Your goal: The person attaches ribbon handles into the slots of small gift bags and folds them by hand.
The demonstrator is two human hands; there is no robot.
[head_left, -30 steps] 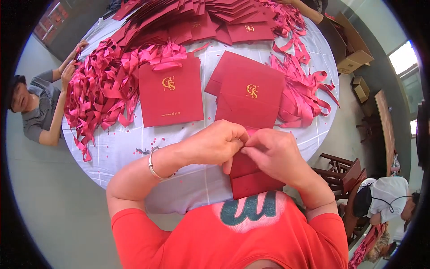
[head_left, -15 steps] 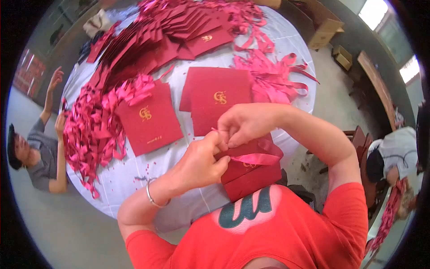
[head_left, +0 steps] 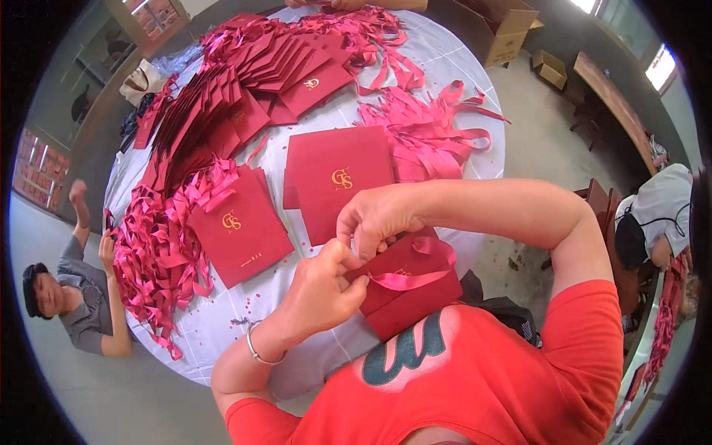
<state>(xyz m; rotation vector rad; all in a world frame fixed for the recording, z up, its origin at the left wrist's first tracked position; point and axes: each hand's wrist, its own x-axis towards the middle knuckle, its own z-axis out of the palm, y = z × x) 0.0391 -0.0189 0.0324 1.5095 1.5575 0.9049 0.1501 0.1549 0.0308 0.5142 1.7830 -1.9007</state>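
Close to my chest lies a flat dark-red paper bag with a gold emblem. A loop of pink ribbon runs across its front. My left hand, with a silver bangle at the wrist, pinches the ribbon near the bag's left edge. Fingers closed, my right hand meets the left fingertips over the bag's upper edge. The ribbon end between the hands is mostly hidden by the fingers. Just beyond, flat red bags lie overlapped, and another small stack sits to their left.
Pink ribbons heap at the table's left and right. A fanned row of red bags spans the back of the white-covered round table. A person is at the left. Cardboard boxes stand beyond, right.
My view has shifted, so the table's far side shows more, with another person's arms there. My hands stay together at the ribbon; the right fingers have spread slightly. The left-hand person's raised hand has moved.
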